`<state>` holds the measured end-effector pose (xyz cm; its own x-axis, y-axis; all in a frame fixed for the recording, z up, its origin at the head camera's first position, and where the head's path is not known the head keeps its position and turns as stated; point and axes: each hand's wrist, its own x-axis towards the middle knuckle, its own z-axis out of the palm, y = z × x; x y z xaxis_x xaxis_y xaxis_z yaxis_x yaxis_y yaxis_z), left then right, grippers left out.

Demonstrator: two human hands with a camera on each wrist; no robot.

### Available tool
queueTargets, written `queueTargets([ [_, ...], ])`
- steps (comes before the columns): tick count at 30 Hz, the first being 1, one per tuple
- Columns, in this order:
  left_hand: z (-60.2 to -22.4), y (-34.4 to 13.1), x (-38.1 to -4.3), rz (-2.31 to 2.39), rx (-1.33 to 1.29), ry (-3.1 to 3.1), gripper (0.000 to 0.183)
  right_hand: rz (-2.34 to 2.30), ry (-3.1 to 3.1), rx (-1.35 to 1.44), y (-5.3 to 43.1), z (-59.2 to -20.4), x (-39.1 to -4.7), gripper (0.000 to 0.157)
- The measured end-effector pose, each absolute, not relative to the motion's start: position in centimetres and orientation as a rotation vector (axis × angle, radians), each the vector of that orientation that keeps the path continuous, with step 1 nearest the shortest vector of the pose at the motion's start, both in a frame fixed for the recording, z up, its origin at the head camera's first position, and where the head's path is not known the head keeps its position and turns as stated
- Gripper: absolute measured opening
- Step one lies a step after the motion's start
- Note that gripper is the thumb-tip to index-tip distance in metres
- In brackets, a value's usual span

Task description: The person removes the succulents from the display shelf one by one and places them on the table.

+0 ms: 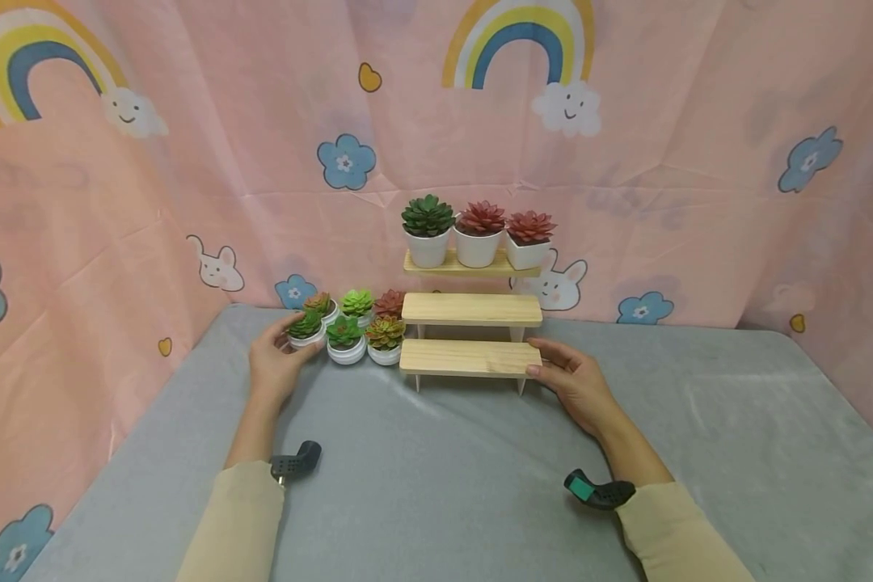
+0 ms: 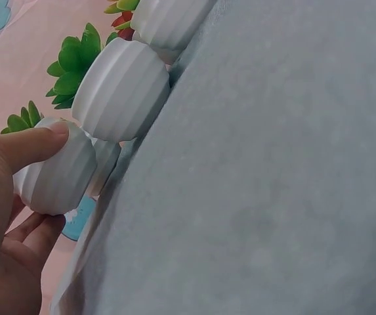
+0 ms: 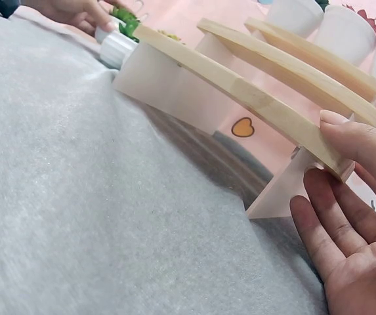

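Note:
My left hand (image 1: 276,360) holds a small potted green succulent (image 1: 307,326) at the left end of a cluster. In the left wrist view the thumb presses the side of its white ridged pot (image 2: 56,177), with fingertips under the pot's other side. A three-tier wooden stand (image 1: 473,307) stands right of the cluster. My right hand (image 1: 575,384) pinches the right end of its lowest shelf (image 1: 466,358). The right wrist view shows the thumb on the shelf's top (image 3: 315,141) and fingers below, near a pale support leg (image 3: 279,187).
Beside the held pot sit several small succulents, among them a green one (image 1: 345,339) and a yellow-red one (image 1: 385,338). The top shelf bears a dark green succulent (image 1: 428,230) and two red ones (image 1: 480,234). A pink printed curtain (image 1: 262,162) hangs behind the grey-covered table (image 1: 422,485).

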<state>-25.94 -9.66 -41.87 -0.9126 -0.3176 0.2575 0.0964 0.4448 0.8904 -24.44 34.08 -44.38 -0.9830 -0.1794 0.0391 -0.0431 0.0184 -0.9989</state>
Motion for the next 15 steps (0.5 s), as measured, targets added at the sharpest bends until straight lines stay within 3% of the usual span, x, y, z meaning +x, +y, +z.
queueTargets([
  [15, -42.38, -9.94, -25.85, -1.388, 0.148, -2.431, 0.055, -2.134, 2.162, -0.267, 34.12, -44.47, -24.42, 0.060],
])
